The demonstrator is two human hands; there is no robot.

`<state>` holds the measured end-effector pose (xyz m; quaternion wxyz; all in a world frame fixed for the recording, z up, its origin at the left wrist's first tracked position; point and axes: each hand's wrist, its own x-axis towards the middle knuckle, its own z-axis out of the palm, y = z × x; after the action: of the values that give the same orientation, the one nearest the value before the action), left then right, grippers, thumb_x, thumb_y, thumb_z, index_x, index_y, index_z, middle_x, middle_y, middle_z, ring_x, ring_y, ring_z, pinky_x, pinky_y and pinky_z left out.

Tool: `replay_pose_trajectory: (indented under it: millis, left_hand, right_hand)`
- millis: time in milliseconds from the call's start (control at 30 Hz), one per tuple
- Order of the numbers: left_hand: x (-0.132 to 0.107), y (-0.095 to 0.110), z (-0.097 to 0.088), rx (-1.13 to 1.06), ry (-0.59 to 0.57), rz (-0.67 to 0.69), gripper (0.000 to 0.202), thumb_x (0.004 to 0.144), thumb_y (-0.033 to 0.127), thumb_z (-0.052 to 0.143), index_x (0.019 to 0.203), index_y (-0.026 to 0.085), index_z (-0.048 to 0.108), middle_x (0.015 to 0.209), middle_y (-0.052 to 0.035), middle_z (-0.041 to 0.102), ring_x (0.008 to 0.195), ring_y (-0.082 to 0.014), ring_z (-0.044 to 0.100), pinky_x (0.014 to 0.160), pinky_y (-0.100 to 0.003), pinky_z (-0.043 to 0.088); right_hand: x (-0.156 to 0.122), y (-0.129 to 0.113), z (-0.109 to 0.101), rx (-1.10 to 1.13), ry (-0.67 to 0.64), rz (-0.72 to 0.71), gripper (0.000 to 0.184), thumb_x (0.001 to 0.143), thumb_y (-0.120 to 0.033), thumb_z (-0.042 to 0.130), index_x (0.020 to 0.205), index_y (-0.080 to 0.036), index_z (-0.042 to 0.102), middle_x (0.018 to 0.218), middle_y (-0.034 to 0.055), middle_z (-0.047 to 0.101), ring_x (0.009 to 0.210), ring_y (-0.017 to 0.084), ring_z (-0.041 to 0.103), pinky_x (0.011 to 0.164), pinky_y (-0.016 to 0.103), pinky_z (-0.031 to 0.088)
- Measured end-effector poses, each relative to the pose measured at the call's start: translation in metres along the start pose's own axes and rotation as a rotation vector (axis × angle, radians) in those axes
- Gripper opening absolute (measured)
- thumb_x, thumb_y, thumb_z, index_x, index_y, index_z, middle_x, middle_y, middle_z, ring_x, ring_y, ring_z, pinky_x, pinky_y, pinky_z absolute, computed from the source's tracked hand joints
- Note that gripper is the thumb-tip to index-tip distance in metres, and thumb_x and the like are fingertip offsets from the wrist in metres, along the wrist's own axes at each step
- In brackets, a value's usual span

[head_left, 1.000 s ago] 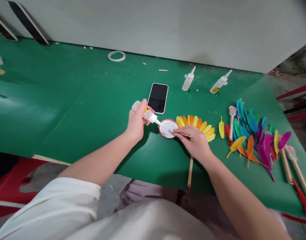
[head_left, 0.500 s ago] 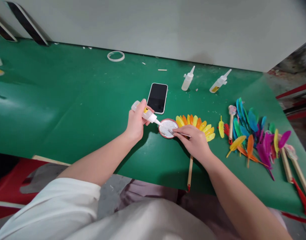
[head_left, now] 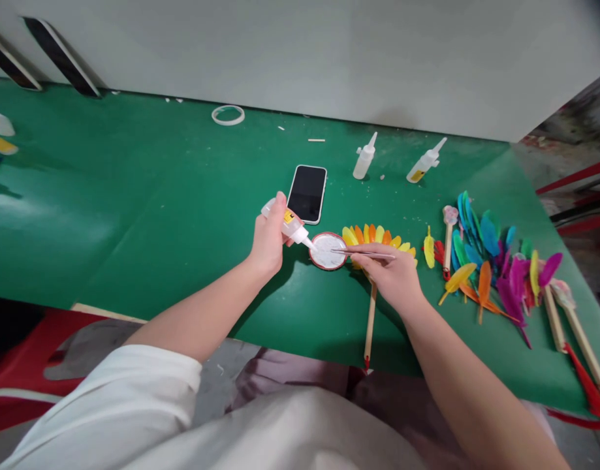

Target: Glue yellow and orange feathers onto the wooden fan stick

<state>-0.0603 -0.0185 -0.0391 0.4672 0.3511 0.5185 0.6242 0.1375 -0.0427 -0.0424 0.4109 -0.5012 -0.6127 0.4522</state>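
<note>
White bottle in curled left fingers

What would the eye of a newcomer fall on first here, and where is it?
Probably on the bright pile of feathers, on the right of the green table. Next, near the middle, on a white disc with a red rim: the left hand points a squeeze bottle at it, and the right hand holds a thin metal tool over it.
</note>
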Motion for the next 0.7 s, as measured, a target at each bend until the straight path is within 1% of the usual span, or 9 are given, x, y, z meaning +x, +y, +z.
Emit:
replay_pose_trajectory:
  millis: [100,233,333,433,567,633,700]
  left_hand:
    - [-0.004,0.006,0.006,-0.021,0.006,-0.028,0.060,0.073,0.074,0.041,0.052,0.018,0.048,0.040,0.0030,0.039,0.033,-0.0053,0.032,0.032,-0.021,0.023]
    - [-0.010,0.009,0.017,-0.045,-0.018,-0.068,0.061,0.070,0.077,0.041,0.053,0.018,0.047,0.036,0.0049,0.031,0.032,-0.0057,0.030,0.032,-0.023,0.022]
    - [-0.013,0.009,0.024,-0.036,-0.010,-0.088,0.059,0.070,0.076,0.043,0.054,0.019,0.047,0.033,0.0064,0.027,0.030,-0.0055,0.028,0.032,-0.023,0.022]
    - [-0.014,0.009,0.029,-0.052,-0.006,-0.104,0.055,0.071,0.072,0.046,0.055,0.019,0.046,0.034,0.0064,0.030,0.031,-0.0054,0.030,0.032,-0.022,0.023]
    - [-0.015,0.010,0.031,-0.069,-0.001,-0.107,0.050,0.074,0.065,0.050,0.054,0.019,0.047,0.039,0.0044,0.039,0.033,-0.0054,0.035,0.032,-0.021,0.025]
    - [-0.016,0.009,0.031,-0.055,-0.001,-0.102,0.051,0.074,0.065,0.049,0.053,0.019,0.047,0.040,0.0041,0.039,0.033,-0.0053,0.035,0.032,-0.021,0.024]
    - [-0.016,0.007,0.030,-0.037,-0.002,-0.099,0.054,0.073,0.069,0.046,0.053,0.018,0.046,0.040,0.0042,0.037,0.033,-0.0054,0.034,0.032,-0.021,0.023]
  right_hand:
    - [-0.007,-0.002,-0.005,0.193,0.029,0.076,0.013,0.067,-0.029,0.072,0.078,-0.022,0.074,0.077,0.0033,0.073,0.073,0.020,0.068,0.067,0.033,0.055]
    - [-0.019,0.005,-0.009,0.318,0.055,0.094,0.015,0.065,-0.031,0.075,0.077,-0.022,0.074,0.079,0.0044,0.073,0.073,0.019,0.067,0.062,0.031,0.055]
    - [-0.024,0.011,-0.010,0.354,0.084,0.104,0.016,0.065,-0.033,0.075,0.076,-0.022,0.074,0.080,0.0050,0.073,0.072,0.018,0.067,0.060,0.030,0.055]
    - [-0.026,0.013,-0.010,0.374,0.096,0.117,0.016,0.064,-0.034,0.076,0.074,-0.022,0.074,0.080,0.0053,0.073,0.072,0.018,0.066,0.060,0.030,0.054]
    - [-0.026,0.014,-0.009,0.395,0.093,0.130,0.017,0.064,-0.034,0.075,0.077,-0.022,0.074,0.079,0.0051,0.073,0.069,0.017,0.065,0.059,0.029,0.054]
    - [-0.026,0.014,-0.008,0.385,0.098,0.134,0.018,0.065,-0.035,0.075,0.077,-0.022,0.074,0.080,0.0055,0.073,0.069,0.017,0.065,0.059,0.029,0.054]
    - [-0.026,0.013,-0.007,0.369,0.107,0.127,0.019,0.065,-0.036,0.074,0.077,-0.022,0.074,0.082,0.0060,0.073,0.070,0.018,0.065,0.060,0.029,0.054]
